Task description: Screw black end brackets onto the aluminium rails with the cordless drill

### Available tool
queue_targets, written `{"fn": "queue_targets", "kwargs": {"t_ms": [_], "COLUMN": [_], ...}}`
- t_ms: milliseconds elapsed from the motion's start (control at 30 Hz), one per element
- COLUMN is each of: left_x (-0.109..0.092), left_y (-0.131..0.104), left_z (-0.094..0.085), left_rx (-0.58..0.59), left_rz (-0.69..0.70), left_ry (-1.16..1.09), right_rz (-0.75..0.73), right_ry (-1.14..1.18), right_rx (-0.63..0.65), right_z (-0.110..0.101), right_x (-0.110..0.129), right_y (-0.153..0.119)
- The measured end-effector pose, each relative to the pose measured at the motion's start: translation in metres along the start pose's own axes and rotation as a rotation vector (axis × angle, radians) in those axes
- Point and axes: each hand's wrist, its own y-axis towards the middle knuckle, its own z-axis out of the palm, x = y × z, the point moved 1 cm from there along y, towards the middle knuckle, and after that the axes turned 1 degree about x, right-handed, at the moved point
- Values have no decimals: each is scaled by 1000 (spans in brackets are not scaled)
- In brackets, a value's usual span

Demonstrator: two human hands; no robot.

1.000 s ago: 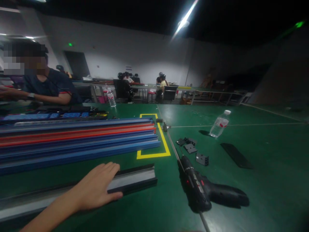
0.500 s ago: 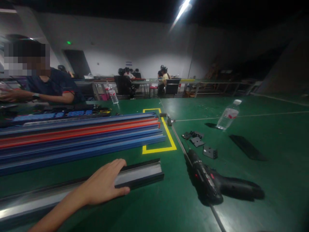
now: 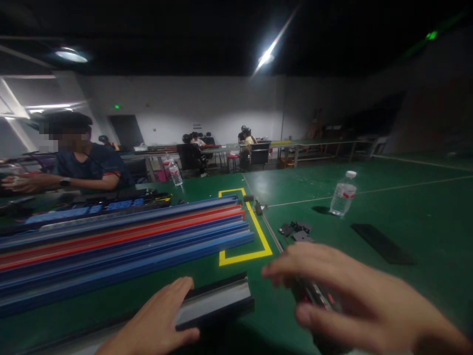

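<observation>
My left hand lies across a black channel bar with a pale inner face, its thumb on the near side and fingers on the far side. Over the black power drill hovers my right hand, slightly blurred, thumb and fingers apart; it hides most of the drill. Just beyond that hand sit several small black brackets. Blue bars and a red bar lie side by side on the green table, their ends in a yellow tape outline.
A clear bottle and a flat black object are at the right. Another bottle stands at the far edge. A person in a dark shirt sits at the left, near blue and black parts. More people sit farther back.
My right hand has come into view over the drill. The camera view has tilted up, so the table sits lower in the picture. My left hand stays on the black bar.
</observation>
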Motion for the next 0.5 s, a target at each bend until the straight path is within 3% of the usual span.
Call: {"fn": "queue_targets", "kwargs": {"t_ms": [100, 167, 267, 367, 500], "left_x": [2, 4, 13, 26, 46], "left_y": [0, -1, -2, -3, -2], "left_z": [1, 3, 11, 22, 39], "left_rx": [49, 82, 43, -38, -57], "left_rz": [-55, -95, -92, -28, 3], "left_ry": [-7, -9, -23, -32, -39], "right_rz": [278, 598, 823, 918, 999], "right_ry": [-81, -261, -400, -426, -436], "right_rx": [132, 123, 86, 98, 81], "right_z": [-24, -19, 0, 10, 9], "right_x": [-74, -133, -200, -233, -251], "right_y": [29, 34, 23, 5, -10]}}
